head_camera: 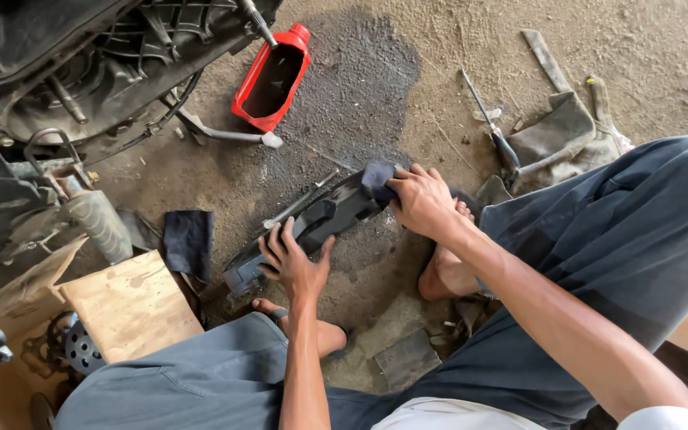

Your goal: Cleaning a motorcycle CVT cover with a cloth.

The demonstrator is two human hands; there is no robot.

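- Head view looks straight down on you, squatting on a dirt floor (pixel 599 48) with a long black plastic cover panel (pixel 316 227) lying across the ground between your feet.
- Your left hand (pixel 292 263) is spread wide and flat on the near end of the panel, fingers splayed, gripping nothing; it seems to press the part down so it does not slide.
- Your right hand (pixel 422 199) is curled closed around a dark folded rag (pixel 378 179), pushed against the far end of the panel, which suggests a wiping stroke along its surface.
- The panel lies slantwise, its far end on a dark oil stain (pixel 352 87) in the dirt and its near end close to your left foot (pixel 312 330) in a sandal.
- A red oil container (pixel 271 78) with one side cut away sits beyond the stain, open face up like a catch pan, just beside the underside of a motorcycle (pixel 81 72) at the upper left.
- A screwdriver (pixel 491 123) with a dark handle lies well apart to the right of the stain, next to a crumpled grey cloth (pixel 563 131).
- A thin metal rod tool (pixel 300 199) lies just beside the panel's left edge.
- A second dark rag (pixel 189 239) lies near a wooden block (pixel 129 306) at your left knee.
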